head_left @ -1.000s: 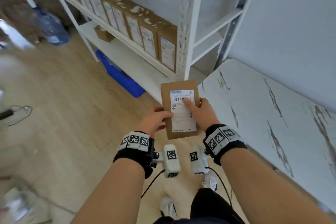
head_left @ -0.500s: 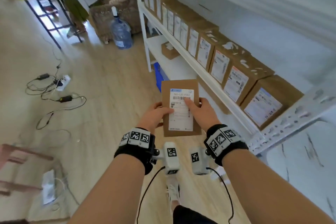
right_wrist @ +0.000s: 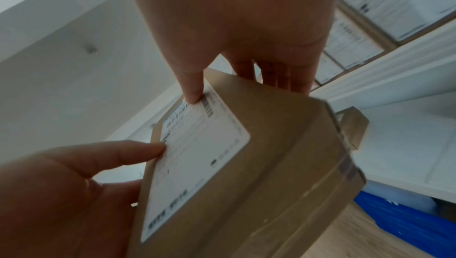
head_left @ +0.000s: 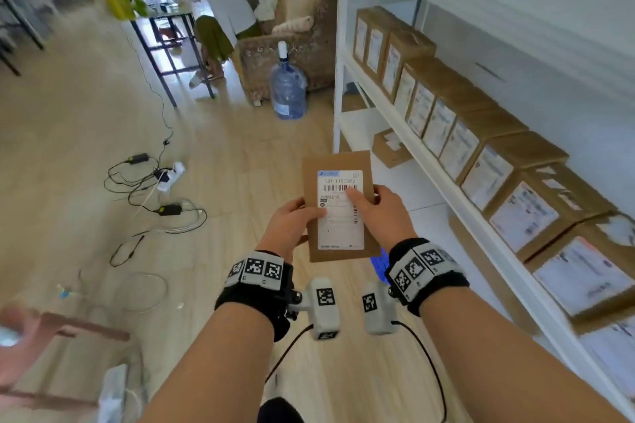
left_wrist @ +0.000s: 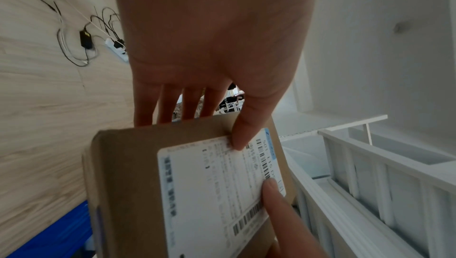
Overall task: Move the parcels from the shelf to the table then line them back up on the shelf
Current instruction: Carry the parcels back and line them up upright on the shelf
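Both my hands hold one brown cardboard parcel (head_left: 338,206) with a white shipping label facing up, in front of my chest. My left hand (head_left: 293,221) grips its left edge, thumb on the label and fingers underneath. My right hand (head_left: 378,213) grips the right edge the same way, thumb on the barcode. The wrist views show the same parcel (left_wrist: 192,194) (right_wrist: 237,174) with a thumb from each side on its label. To my right, a row of several brown parcels (head_left: 481,154) stands lined up on the white shelf (head_left: 457,196), labels facing out.
A lower shelf board holds one small box (head_left: 390,148); a blue bin (right_wrist: 404,221) sits under it. Cables and a power strip (head_left: 161,182) lie on the wooden floor to the left. A water bottle (head_left: 288,89), an armchair, a black-framed table and a person stand at the far end.
My view has swung left from the marble table to look along the shelf and down the room. The parcel stays held in both hands in the same grip.
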The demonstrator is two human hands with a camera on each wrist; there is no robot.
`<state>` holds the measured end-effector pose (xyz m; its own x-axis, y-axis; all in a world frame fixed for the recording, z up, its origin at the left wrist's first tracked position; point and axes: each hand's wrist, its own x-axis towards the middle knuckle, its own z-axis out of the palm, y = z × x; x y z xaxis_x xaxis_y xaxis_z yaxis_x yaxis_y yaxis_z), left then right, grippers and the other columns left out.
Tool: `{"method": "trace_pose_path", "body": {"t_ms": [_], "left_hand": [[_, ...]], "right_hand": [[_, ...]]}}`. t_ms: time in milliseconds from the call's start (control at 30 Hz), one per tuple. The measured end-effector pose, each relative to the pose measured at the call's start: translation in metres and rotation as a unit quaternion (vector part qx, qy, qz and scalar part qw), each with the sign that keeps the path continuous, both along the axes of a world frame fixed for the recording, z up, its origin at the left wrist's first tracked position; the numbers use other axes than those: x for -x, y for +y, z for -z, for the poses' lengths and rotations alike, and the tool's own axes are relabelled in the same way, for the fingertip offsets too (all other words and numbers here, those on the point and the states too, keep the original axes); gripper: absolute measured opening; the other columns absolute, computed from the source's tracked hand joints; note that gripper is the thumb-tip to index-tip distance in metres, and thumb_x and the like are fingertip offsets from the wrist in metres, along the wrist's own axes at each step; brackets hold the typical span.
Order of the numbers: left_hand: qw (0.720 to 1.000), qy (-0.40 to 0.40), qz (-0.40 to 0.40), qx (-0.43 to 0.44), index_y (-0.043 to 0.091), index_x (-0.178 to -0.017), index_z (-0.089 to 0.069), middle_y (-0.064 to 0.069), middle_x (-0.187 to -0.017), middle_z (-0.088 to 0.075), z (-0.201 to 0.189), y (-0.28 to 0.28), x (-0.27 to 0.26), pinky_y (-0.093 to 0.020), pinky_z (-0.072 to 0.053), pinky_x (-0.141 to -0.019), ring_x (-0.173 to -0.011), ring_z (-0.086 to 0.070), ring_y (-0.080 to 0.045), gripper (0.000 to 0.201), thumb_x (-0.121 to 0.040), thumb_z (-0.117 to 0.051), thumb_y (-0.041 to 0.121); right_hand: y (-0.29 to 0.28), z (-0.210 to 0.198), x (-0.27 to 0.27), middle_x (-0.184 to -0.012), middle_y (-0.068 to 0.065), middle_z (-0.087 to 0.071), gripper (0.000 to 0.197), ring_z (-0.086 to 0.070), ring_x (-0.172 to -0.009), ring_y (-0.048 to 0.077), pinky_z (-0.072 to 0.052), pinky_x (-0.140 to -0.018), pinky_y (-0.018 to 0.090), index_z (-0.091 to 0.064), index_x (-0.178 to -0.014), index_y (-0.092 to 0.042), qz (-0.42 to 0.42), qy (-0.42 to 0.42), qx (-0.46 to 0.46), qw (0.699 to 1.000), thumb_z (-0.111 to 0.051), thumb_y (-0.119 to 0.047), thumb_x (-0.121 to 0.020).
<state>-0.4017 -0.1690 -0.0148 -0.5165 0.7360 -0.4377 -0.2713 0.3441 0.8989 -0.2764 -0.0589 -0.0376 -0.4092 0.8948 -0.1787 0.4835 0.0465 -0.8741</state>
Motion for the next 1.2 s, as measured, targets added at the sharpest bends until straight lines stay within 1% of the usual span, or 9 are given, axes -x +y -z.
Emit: {"method": "trace_pose_path", "body": {"t_ms": [267, 367, 500, 633, 767, 900, 967, 1100, 1200], "left_hand": [[0.997, 0.001, 0.077, -0.005, 0.020, -0.129, -0.058, 0.001, -0.112, -0.071, -0.009, 0.110, 0.160, -0.036, -0.051, -0.096, -0.100, -0.066, -0.014, 0.040, -0.090, -0.062, 0.011], [0.994, 0.004, 0.110, -0.005, 0.021, -0.132, -0.056, 0.001, -0.112, -0.071, -0.015, 0.153, 0.214, -0.034, -0.052, -0.093, -0.101, -0.066, -0.015, 0.044, -0.090, -0.063, 0.011], [0.990, 0.002, 0.138, -0.007, 0.023, -0.127, -0.060, 0.003, -0.108, -0.073, -0.016, 0.205, 0.264, -0.029, -0.053, -0.085, -0.097, -0.067, -0.013, 0.041, -0.088, -0.062, 0.010], [0.987, 0.002, 0.157, -0.022, 0.024, -0.128, -0.058, 0.004, -0.104, -0.073, -0.011, 0.267, 0.304, -0.025, -0.054, -0.075, -0.090, -0.069, -0.010, 0.044, -0.087, -0.062, 0.007], [0.985, 0.013, 0.165, -0.039, 0.019, -0.133, -0.054, -0.001, -0.111, -0.072, -0.014, 0.347, 0.346, -0.027, -0.055, -0.080, -0.094, -0.068, -0.014, 0.049, -0.086, -0.062, 0.004], [0.982, 0.031, 0.183, -0.039, 0.018, -0.131, -0.057, -0.001, -0.113, -0.071, -0.022, 0.419, 0.384, -0.032, -0.054, -0.090, -0.101, -0.067, -0.017, 0.046, -0.087, -0.062, 0.006], [0.980, 0.042, 0.190, -0.032, 0.019, -0.130, -0.058, 0.001, -0.112, -0.072, -0.025, 0.449, 0.405, -0.033, -0.054, -0.091, -0.101, -0.067, -0.016, 0.043, -0.088, -0.063, 0.008], [0.982, 0.046, 0.177, -0.050, 0.018, -0.129, -0.058, 0.002, -0.109, -0.073, -0.032, 0.503, 0.451, -0.027, -0.055, -0.077, -0.097, -0.069, -0.014, 0.045, -0.086, -0.065, 0.006], [0.982, 0.048, 0.178, -0.049, 0.019, -0.131, -0.057, 0.002, -0.109, -0.072, -0.035, 0.533, 0.482, -0.023, -0.053, -0.070, -0.095, -0.069, -0.012, 0.048, -0.086, -0.064, 0.004]], "right_hand": [[0.095, -0.006, 0.144, -0.117, -0.003, -0.065, 0.067, -0.065, -0.099, 0.014, -0.055, -0.087, 0.036, -0.055, -0.128, -0.018, 0.072, 0.015, 0.001, 0.997, -0.059, -0.065, -0.080], [0.121, -0.011, 0.190, -0.119, -0.003, -0.064, 0.074, -0.064, -0.100, 0.014, -0.055, -0.087, 0.036, -0.054, -0.128, -0.019, 0.113, 0.031, 0.001, 0.993, -0.057, -0.071, -0.074], [0.160, -0.015, 0.232, -0.116, -0.005, -0.064, 0.060, -0.066, -0.094, 0.010, -0.053, -0.070, 0.023, -0.051, -0.129, -0.021, 0.144, 0.050, -0.004, 0.988, -0.062, -0.057, -0.083], [0.214, -0.013, 0.269, -0.117, -0.004, -0.064, 0.069, -0.067, -0.094, 0.011, -0.057, -0.075, 0.029, -0.049, -0.127, -0.023, 0.169, 0.079, 0.009, 0.982, -0.065, -0.064, -0.074], [0.287, -0.015, 0.308, -0.120, -0.003, -0.062, 0.071, -0.064, -0.099, 0.014, -0.054, -0.079, 0.029, -0.046, -0.130, -0.022, 0.170, 0.045, -0.020, 0.984, -0.060, -0.066, -0.077], [0.361, -0.023, 0.346, -0.121, -0.002, -0.062, 0.061, -0.062, -0.096, 0.013, -0.046, -0.067, 0.019, -0.046, -0.135, -0.020, 0.174, 0.050, -0.021, 0.983, -0.060, -0.055, -0.087], [0.393, -0.025, 0.365, -0.122, -0.002, -0.062, 0.061, -0.063, -0.101, 0.015, -0.049, -0.074, 0.023, -0.047, -0.135, -0.022, 0.174, 0.047, -0.025, 0.983, -0.059, -0.058, -0.087], [0.450, -0.032, 0.410, -0.117, -0.005, -0.064, 0.056, -0.063, -0.097, 0.009, -0.050, -0.074, 0.022, -0.050, -0.133, -0.022, 0.171, 0.070, -0.038, 0.982, -0.058, -0.055, -0.089], [0.478, -0.037, 0.444, -0.111, -0.008, -0.065, 0.051, -0.064, -0.094, 0.007, -0.055, -0.078, 0.027, -0.050, -0.128, -0.022, 0.176, 0.075, -0.039, 0.981, -0.059, -0.053, -0.089]]}}
